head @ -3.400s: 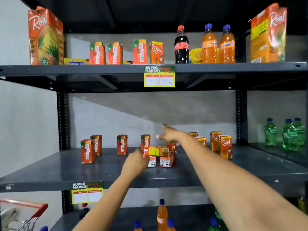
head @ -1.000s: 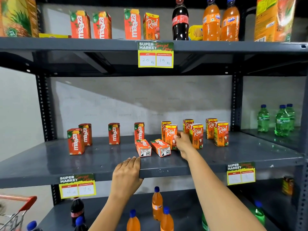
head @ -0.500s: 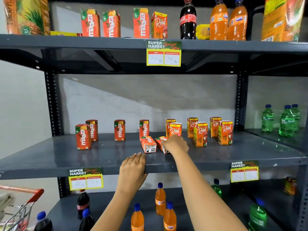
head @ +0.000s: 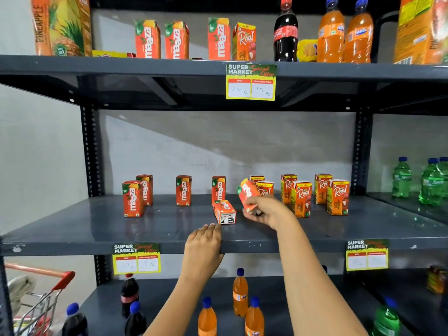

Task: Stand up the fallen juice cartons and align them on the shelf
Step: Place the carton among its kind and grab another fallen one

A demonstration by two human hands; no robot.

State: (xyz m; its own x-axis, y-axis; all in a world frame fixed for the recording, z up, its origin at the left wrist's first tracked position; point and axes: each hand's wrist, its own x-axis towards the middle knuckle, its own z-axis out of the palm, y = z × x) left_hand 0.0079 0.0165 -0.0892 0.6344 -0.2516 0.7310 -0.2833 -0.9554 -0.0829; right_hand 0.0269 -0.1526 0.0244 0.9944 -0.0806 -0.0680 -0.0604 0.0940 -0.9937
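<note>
On the middle shelf (head: 72, 229), my right hand (head: 269, 212) grips a small orange Maaza carton (head: 247, 192) by its lower end and holds it tilted above the shelf. A second Maaza carton (head: 224, 212) lies on its side just left of it, bottom facing me. My left hand (head: 203, 246) rests flat on the shelf's front edge, fingers close to that fallen carton, holding nothing. Several Maaza cartons (head: 183, 190) stand upright to the left. Several Real cartons (head: 301, 198) stand upright to the right.
The top shelf (head: 145, 66) carries more cartons, a cola bottle (head: 286, 30) and orange soda bottles (head: 331, 32). Green bottles (head: 402, 177) stand on the neighbouring shelf at right. Orange and cola bottles (head: 240, 292) fill the bottom shelf. A shopping cart (head: 41, 299) sits at lower left.
My right hand has picked up one of the two fallen Maaza cartons and lifted it, tilting toward upright. My left hand stays on the shelf edge.
</note>
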